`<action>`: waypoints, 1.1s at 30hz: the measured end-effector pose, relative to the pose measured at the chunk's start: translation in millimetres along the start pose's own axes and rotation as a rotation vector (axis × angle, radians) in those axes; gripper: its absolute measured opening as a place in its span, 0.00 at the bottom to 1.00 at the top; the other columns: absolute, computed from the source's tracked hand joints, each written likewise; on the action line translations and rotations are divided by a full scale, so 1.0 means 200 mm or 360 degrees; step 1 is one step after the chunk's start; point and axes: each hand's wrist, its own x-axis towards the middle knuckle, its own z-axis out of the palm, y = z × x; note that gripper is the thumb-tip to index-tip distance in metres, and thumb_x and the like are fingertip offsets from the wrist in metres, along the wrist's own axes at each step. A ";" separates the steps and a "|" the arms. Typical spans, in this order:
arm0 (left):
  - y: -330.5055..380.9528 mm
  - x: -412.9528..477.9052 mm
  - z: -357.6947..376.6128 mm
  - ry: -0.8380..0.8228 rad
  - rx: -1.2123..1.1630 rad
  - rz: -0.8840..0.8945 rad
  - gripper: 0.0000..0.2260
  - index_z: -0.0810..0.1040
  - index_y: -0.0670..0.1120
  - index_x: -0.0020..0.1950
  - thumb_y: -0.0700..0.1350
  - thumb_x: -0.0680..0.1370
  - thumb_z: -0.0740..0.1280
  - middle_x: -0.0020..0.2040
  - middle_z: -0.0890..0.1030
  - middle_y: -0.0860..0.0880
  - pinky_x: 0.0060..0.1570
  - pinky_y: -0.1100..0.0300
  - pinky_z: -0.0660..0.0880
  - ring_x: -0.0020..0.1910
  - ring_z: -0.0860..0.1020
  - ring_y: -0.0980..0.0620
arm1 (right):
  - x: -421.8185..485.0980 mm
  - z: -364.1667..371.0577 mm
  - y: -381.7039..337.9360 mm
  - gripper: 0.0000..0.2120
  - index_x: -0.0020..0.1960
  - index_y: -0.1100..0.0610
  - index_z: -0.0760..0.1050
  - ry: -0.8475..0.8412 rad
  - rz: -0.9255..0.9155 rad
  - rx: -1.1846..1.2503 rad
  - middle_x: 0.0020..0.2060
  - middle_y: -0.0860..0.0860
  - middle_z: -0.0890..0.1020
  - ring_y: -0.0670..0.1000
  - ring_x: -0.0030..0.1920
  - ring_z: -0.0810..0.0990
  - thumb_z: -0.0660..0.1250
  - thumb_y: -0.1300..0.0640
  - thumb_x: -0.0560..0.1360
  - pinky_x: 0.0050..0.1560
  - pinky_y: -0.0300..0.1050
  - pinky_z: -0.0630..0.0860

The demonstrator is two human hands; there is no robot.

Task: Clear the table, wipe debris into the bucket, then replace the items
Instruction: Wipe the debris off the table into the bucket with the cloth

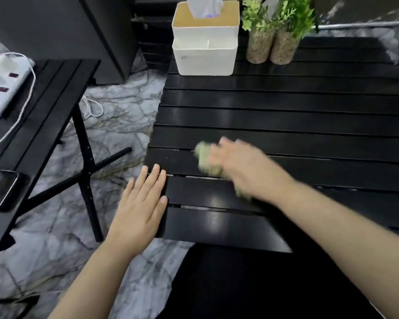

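A black slatted table (286, 120) fills the middle and right of the view. My right hand (242, 166) presses a pale green cloth (206, 161) onto the slats near the table's front left; both are motion-blurred. My left hand (143, 201) lies flat with fingers spread on the table's front left corner, holding nothing. At the table's far edge stand a white tissue box (204, 44) with a tissue sticking out and two small green plants in cork-like pots (272, 42). No bucket is in view.
A second black slatted table (53, 93) stands to the left, bearing a white power strip (2, 88) with a cable and a dark phone (0, 192). Grey marbled floor (115, 125) shows between the tables. A dark cabinet (78, 31) stands behind.
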 end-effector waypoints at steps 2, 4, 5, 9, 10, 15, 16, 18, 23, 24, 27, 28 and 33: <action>0.01 0.00 0.00 0.0010 -0.0003 -0.0013 0.24 0.44 0.54 0.73 0.55 0.78 0.43 0.75 0.44 0.60 0.71 0.64 0.34 0.73 0.36 0.63 | 0.11 -0.01 0.11 0.22 0.67 0.60 0.67 0.0071 0.0380 0.0019 0.66 0.59 0.72 0.62 0.67 0.67 0.60 0.67 0.74 0.66 0.59 0.65; 0.01 0.00 0.00 0.0006 0.0010 -0.0002 0.24 0.44 0.54 0.73 0.55 0.78 0.43 0.74 0.43 0.61 0.70 0.65 0.34 0.72 0.36 0.64 | 0.09 0.03 0.07 0.21 0.69 0.60 0.66 0.0090 0.0383 0.0090 0.70 0.57 0.69 0.61 0.70 0.64 0.60 0.64 0.76 0.69 0.55 0.58; 0.00 0.00 0.00 0.0003 0.0021 0.0003 0.23 0.44 0.54 0.73 0.55 0.78 0.43 0.74 0.43 0.61 0.70 0.66 0.33 0.72 0.36 0.64 | 0.04 0.05 0.00 0.21 0.69 0.59 0.66 0.0059 0.0252 0.0086 0.70 0.57 0.69 0.60 0.71 0.64 0.61 0.63 0.76 0.71 0.52 0.58; -0.01 0.01 0.01 0.0022 0.0077 0.0009 0.23 0.43 0.55 0.73 0.56 0.78 0.43 0.74 0.43 0.62 0.69 0.67 0.33 0.72 0.36 0.64 | -0.33 0.07 -0.34 0.20 0.64 0.56 0.74 -0.0045 -0.0338 0.0360 0.64 0.53 0.76 0.56 0.67 0.71 0.67 0.63 0.72 0.67 0.53 0.65; -0.01 0.01 0.01 0.0025 0.0085 0.0008 0.23 0.43 0.55 0.73 0.56 0.79 0.42 0.74 0.43 0.62 0.69 0.67 0.32 0.72 0.36 0.64 | -0.42 0.06 -0.36 0.21 0.64 0.55 0.74 -0.0080 -0.0409 0.0392 0.64 0.51 0.76 0.55 0.68 0.70 0.67 0.64 0.72 0.67 0.54 0.65; 0.13 0.03 0.02 0.0045 0.0058 -0.0018 0.23 0.50 0.52 0.75 0.54 0.80 0.46 0.75 0.46 0.58 0.69 0.66 0.35 0.72 0.37 0.64 | -0.54 -0.07 0.11 0.21 0.60 0.65 0.76 0.0165 0.0259 0.0188 0.62 0.63 0.76 0.67 0.65 0.70 0.62 0.74 0.67 0.65 0.64 0.64; 0.19 0.04 0.04 0.0068 0.0066 0.0038 0.23 0.51 0.51 0.75 0.54 0.80 0.46 0.75 0.47 0.57 0.70 0.64 0.36 0.72 0.39 0.63 | -0.55 -0.11 0.25 0.20 0.61 0.66 0.74 0.0272 0.0563 0.0174 0.63 0.64 0.74 0.67 0.67 0.68 0.62 0.74 0.70 0.68 0.62 0.63; 0.33 0.08 0.09 0.0092 0.0053 0.0163 0.24 0.52 0.50 0.75 0.54 0.79 0.45 0.75 0.49 0.57 0.71 0.62 0.38 0.73 0.40 0.61 | -0.55 -0.14 0.40 0.20 0.66 0.64 0.70 0.0442 0.0989 0.0176 0.68 0.61 0.70 0.61 0.71 0.64 0.60 0.70 0.75 0.73 0.51 0.57; 0.50 0.16 0.19 0.0048 0.0102 0.0287 0.23 0.53 0.48 0.75 0.52 0.80 0.46 0.76 0.52 0.52 0.72 0.59 0.40 0.72 0.41 0.60 | -0.61 -0.03 -0.05 0.20 0.59 0.65 0.76 0.0317 0.0293 0.0108 0.59 0.63 0.78 0.64 0.62 0.75 0.67 0.70 0.67 0.65 0.58 0.65; 0.50 0.16 0.20 0.0032 0.0119 0.0280 0.22 0.53 0.48 0.75 0.51 0.81 0.47 0.77 0.52 0.52 0.71 0.59 0.39 0.72 0.40 0.61 | -0.68 -0.01 -0.15 0.21 0.60 0.64 0.76 0.0250 0.0132 0.0137 0.59 0.62 0.78 0.63 0.62 0.75 0.68 0.70 0.66 0.65 0.60 0.65; 0.48 0.17 0.21 0.0016 0.0162 0.0269 0.22 0.52 0.50 0.75 0.51 0.80 0.47 0.76 0.50 0.54 0.71 0.60 0.38 0.72 0.40 0.61 | -0.87 -0.04 -0.12 0.24 0.61 0.62 0.75 0.0150 0.0132 0.0070 0.62 0.59 0.78 0.62 0.64 0.73 0.65 0.71 0.65 0.63 0.60 0.70; 0.49 0.17 0.21 0.0020 0.0168 0.0272 0.22 0.52 0.49 0.75 0.51 0.80 0.47 0.76 0.49 0.54 0.71 0.60 0.38 0.72 0.40 0.61 | -0.93 -0.07 -0.03 0.24 0.59 0.64 0.76 0.0213 0.0317 0.0033 0.60 0.61 0.78 0.65 0.63 0.74 0.66 0.74 0.63 0.61 0.63 0.71; 0.50 0.17 0.21 0.0020 0.0166 0.0266 0.23 0.53 0.49 0.75 0.51 0.80 0.47 0.76 0.50 0.55 0.71 0.60 0.39 0.73 0.42 0.59 | -1.24 -0.25 0.44 0.19 0.64 0.64 0.72 0.0721 0.1764 0.0006 0.66 0.63 0.72 0.63 0.69 0.67 0.60 0.71 0.73 0.71 0.52 0.60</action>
